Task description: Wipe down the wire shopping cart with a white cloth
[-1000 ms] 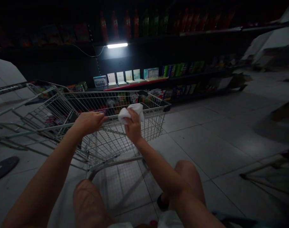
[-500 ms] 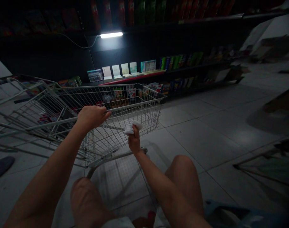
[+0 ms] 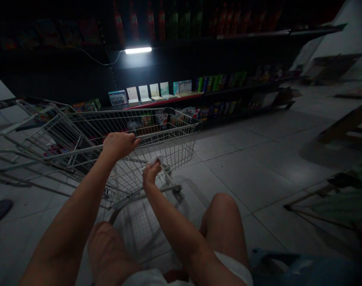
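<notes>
The left hand (image 3: pixel 120 145) is curling tightly around the rail of a silver wire shopping cart (image 3: pixel 169 131). The right hand (image 3: pixel 151 173) is pinching a crumpled white tissue (image 3: pixel 155 159) (mostly tucked inside the fingers).

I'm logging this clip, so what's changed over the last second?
The right hand has moved back and down, away from the rim of the shopping cart toward the person's body. The white cloth is still in its grip, now bunched tighter, with less showing above the fingers. The left hand stays on the cart's top rail.
</notes>
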Demonstrator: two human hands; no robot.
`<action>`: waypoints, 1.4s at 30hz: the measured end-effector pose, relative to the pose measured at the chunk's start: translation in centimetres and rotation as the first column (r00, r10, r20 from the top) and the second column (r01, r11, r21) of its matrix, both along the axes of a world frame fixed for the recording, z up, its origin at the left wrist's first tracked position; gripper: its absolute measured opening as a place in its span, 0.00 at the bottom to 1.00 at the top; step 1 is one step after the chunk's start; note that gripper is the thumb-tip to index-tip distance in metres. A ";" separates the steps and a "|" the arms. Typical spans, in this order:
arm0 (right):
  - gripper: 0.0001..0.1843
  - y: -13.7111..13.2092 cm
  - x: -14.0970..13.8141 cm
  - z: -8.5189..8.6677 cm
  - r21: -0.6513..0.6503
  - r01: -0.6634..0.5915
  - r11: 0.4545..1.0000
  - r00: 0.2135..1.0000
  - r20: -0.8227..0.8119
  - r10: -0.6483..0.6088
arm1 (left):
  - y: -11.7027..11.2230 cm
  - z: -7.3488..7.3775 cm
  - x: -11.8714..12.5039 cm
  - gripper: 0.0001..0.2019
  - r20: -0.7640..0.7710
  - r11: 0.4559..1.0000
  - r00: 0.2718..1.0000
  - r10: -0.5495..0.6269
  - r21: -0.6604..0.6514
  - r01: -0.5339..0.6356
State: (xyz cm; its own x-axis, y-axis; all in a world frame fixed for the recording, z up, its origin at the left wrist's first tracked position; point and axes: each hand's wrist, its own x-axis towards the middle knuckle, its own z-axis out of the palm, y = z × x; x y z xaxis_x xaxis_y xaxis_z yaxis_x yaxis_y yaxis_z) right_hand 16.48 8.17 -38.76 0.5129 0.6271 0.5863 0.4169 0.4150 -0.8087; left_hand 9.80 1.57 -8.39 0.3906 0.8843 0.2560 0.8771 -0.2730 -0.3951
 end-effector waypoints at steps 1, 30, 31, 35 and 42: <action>0.30 -0.6 -0.4 0.7 -0.015 0.025 1.000 1.000 -0.019 -0.025 | 0.0 0.0 -0.2 0.29 0.000 1.000 1.000 -0.001 0.003 0.001; 0.18 0.1 15.9 8.3 0.269 -0.074 0.960 0.910 0.412 -0.046 | 3.7 -3.0 10.1 0.23 0.096 0.983 0.985 -0.140 -0.103 0.150; 0.17 0.1 15.7 6.5 0.242 -0.068 0.968 0.917 0.397 -0.035 | 3.7 -3.2 9.9 0.24 0.100 0.984 0.985 -0.139 -0.095 0.148; 0.15 0.0 14.2 0.6 0.151 -0.036 0.988 0.937 0.348 -0.019 | 3.7 -3.4 9.1 0.24 0.115 0.985 0.984 -0.139 -0.082 0.149; 0.15 -1.5 12.8 -4.1 0.033 -0.019 0.999 0.964 0.266 0.009 | 3.6 -3.6 8.5 0.24 0.107 0.992 0.988 -0.114 -0.041 0.119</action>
State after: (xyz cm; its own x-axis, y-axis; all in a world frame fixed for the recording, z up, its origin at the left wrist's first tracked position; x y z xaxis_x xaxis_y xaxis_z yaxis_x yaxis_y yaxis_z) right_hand 29.24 6.71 -42.88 0.3265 0.6099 0.7221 0.6090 0.4485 -0.6542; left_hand 18.31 5.20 -11.94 0.4648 0.8465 0.2597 0.8741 -0.3919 -0.2869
